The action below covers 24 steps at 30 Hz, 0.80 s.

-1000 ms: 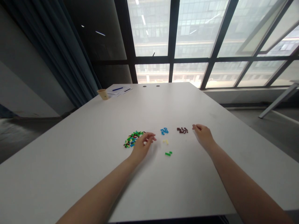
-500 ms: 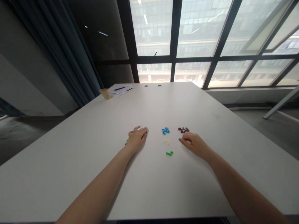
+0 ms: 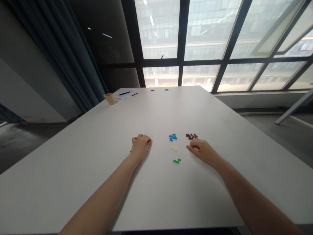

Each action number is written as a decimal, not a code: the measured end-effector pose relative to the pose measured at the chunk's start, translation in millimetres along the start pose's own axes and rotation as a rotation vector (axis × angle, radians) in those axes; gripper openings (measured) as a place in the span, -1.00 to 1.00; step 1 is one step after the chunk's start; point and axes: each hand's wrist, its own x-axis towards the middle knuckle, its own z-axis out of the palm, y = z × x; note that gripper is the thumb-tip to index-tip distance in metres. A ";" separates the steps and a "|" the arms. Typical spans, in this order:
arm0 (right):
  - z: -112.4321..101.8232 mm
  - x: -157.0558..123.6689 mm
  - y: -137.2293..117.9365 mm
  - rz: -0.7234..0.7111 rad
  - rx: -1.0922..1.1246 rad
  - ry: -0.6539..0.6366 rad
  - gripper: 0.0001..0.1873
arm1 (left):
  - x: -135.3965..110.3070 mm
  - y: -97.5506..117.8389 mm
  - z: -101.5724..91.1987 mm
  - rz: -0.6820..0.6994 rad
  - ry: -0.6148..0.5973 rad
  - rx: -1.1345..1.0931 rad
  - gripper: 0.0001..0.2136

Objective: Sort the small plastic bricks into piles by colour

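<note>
My left hand (image 3: pixel 140 144) lies on the white table (image 3: pixel 156 195) with its fingers curled into a fist over the mixed pile of small bricks, which is now almost wholly hidden. My right hand (image 3: pixel 202 152) rests just below a small heap of dark brown bricks (image 3: pixel 191 136). Its fingers are drawn together and point left; what they pinch, if anything, is too small to see. Between the hands lie a blue brick cluster (image 3: pixel 172 137), a few pale yellow bricks (image 3: pixel 173 148) and two green bricks (image 3: pixel 176 161).
A tan paper cup (image 3: pixel 109 98) and papers with blue pens (image 3: pixel 126 93) sit at the table's far left corner. Dark curtains hang on the left and large windows stand behind the table. The near table edge runs along the bottom.
My left hand moved onto the mixed pile, lay flat on it, then curled shut. My right hand came back and left from beside the brown heap to just below it.
</note>
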 end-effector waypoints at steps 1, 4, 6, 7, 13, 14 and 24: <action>-0.4 0.1 -0.3 0.000 -0.001 0.002 -0.63 | -0.6 0.3 -0.6 -0.001 -0.003 0.017 -0.79; -1.2 0.3 -1.2 -0.003 0.003 0.003 -0.63 | -3.0 0.5 -2.0 -0.017 -0.022 0.073 -0.80; -1.4 0.3 -1.4 -0.005 0.008 0.002 -0.63 | -4.7 0.3 -2.7 -0.035 -0.038 0.107 -0.81; -1.4 0.3 -1.4 -0.006 0.008 0.002 -0.63 | -5.6 0.3 -3.0 -0.045 -0.047 0.121 -0.81; -1.0 -0.6 -1.0 -0.006 0.012 -0.008 -0.64 | -7.1 3.6 -6.2 -0.069 -0.067 0.134 -0.79; -1.0 -0.7 -1.2 -0.006 0.012 -0.010 -0.64 | -6.8 4.5 -7.0 -0.066 -0.059 0.126 -0.78; -3.6 -1.0 -5.0 0.012 0.007 -0.016 -0.65 | -3.4 5.6 -12.4 -0.041 0.036 0.000 -0.81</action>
